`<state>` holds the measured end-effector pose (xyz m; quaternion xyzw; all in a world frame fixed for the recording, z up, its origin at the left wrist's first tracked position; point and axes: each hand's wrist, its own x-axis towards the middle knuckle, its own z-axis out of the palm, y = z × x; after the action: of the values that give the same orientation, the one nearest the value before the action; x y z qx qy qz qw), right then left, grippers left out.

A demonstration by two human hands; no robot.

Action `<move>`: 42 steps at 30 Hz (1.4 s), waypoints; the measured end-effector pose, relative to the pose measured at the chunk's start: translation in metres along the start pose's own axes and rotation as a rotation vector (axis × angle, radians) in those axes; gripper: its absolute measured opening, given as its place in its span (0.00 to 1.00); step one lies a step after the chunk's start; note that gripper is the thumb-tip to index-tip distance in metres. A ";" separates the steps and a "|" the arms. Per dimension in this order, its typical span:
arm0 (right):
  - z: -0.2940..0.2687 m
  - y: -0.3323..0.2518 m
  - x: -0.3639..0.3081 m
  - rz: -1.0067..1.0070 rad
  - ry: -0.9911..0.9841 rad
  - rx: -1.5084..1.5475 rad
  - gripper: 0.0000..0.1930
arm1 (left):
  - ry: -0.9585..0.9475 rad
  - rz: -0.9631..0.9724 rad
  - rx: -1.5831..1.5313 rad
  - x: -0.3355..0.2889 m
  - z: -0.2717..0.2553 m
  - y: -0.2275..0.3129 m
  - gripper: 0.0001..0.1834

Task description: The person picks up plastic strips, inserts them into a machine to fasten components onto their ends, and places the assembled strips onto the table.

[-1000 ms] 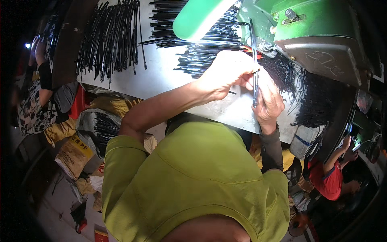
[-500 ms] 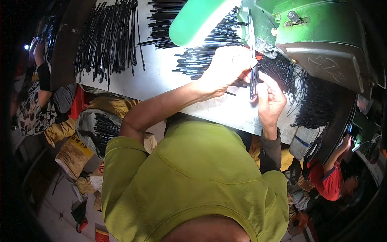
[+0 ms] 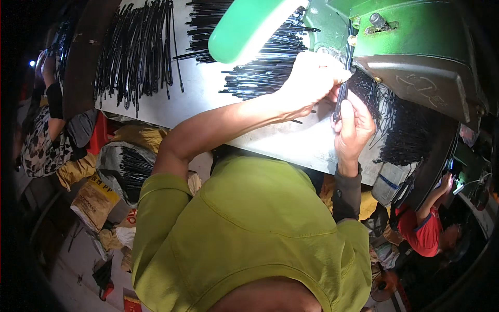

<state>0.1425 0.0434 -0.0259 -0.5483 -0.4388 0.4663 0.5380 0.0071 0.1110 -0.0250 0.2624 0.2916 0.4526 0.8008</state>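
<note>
A long, thin black strip (image 3: 343, 95) is held nearly upright between both my hands, its far end beside the green machine (image 3: 410, 36). My left hand (image 3: 312, 83) is closed, pinching the strip around its middle. My right hand (image 3: 356, 127) grips its near end between thumb and fingers. I cannot tell whether it is one strip or a few lying together. Left of my left hand, several similar strips lie crosswise in a pile (image 3: 252, 78) on the pale table (image 3: 208, 109).
A green-and-white lamp (image 3: 236, 34) hangs over the table. Another strip pile (image 3: 136, 54) lies far left; dark thin pieces (image 3: 408, 132) are heaped at right below the machine. Sacks (image 3: 96, 203) stand on the floor at left. A person in red (image 3: 423, 234) works at right, another person (image 3: 49, 132) at left.
Both hands and the strip have shifted right toward the machine. The strip now leans, its far end reaching the machine's left edge.
</note>
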 end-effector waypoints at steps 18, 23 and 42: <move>0.003 0.011 0.010 -0.056 0.039 0.016 0.11 | 0.145 0.109 -0.023 0.009 0.003 -0.001 0.04; 0.004 0.013 0.007 -0.045 0.043 -0.010 0.11 | 0.048 0.155 0.069 0.009 -0.007 -0.007 0.05; 0.009 0.005 0.006 0.030 0.050 0.097 0.08 | 0.024 0.216 0.121 0.014 -0.010 -0.008 0.07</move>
<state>0.1347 0.0504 -0.0308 -0.5398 -0.3938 0.4812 0.5674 0.0104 0.1216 -0.0408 0.3350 0.2979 0.5210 0.7264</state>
